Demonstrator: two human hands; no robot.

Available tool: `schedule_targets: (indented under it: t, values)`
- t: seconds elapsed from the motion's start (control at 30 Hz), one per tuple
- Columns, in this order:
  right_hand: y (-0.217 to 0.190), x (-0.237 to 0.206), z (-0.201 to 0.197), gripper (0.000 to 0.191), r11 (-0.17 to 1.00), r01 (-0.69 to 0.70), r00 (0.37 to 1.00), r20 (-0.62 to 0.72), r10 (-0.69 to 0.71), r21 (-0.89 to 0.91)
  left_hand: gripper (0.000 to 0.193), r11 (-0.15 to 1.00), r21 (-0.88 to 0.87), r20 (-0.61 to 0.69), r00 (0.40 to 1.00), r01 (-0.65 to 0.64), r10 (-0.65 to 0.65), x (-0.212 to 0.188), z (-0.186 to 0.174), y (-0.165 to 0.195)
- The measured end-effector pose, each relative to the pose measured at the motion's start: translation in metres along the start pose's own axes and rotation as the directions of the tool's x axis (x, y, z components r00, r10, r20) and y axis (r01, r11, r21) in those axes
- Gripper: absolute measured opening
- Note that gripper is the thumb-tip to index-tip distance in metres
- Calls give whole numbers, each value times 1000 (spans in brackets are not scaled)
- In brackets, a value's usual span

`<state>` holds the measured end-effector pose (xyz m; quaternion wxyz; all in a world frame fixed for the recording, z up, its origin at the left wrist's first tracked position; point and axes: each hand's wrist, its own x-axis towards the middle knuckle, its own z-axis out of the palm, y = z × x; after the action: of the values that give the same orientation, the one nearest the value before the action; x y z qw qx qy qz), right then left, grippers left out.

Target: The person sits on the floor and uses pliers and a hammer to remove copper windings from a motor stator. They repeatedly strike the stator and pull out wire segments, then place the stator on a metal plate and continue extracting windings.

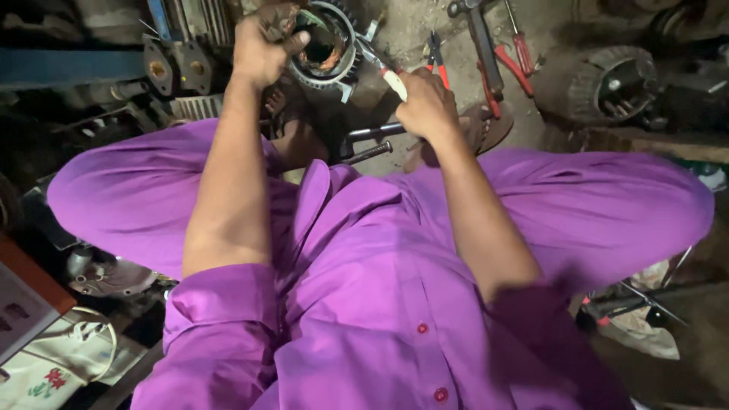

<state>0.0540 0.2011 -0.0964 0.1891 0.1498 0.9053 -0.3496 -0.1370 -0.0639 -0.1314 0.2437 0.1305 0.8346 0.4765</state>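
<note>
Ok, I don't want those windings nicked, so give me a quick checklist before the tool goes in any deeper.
1. Left hand steadying the stator: ok, it grips the rim.
2. Right hand firm on the tool: ok, fist closed around the pale handle.
3. Tool tip clear of the copper windings: cannot tell, the tip meets the stator's edge and the exact contact is hidden.
4. Stator resting stably: cannot tell, its base is hidden behind hand and knee.
5. Spare tools within reach: ok, red-handled pliers and a hammer lie on the floor just beyond the right hand.
</note>
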Motion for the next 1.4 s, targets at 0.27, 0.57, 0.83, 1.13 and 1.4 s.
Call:
schedule_targets:
  t: [0.27,0.57,0.83,1.13,1.4]
  values:
    - [-15,-8,-27,46,984,77,996,59,-68,-159,45,1000,7,22,1000,-5,5,-2,-4,21]
    - [9,-10,-16,41,892,-108,921,382,-76,439,42,980,182,-166,980,-80,111,-13,-1,64]
    - [2,21,11,55,132,-622,668,611,-425,771,35,988,81,-84,989,130,-123,3,19,57]
    - [-5,41,-1,56,27,-656,605,546,-579,755,26,980,197,-88,996,39,-22,-3,17,73]
    - [-4,40,20,23,-141,-657,679,500,-537,740,49,889,459,-201,974,0,103,6,23,53]
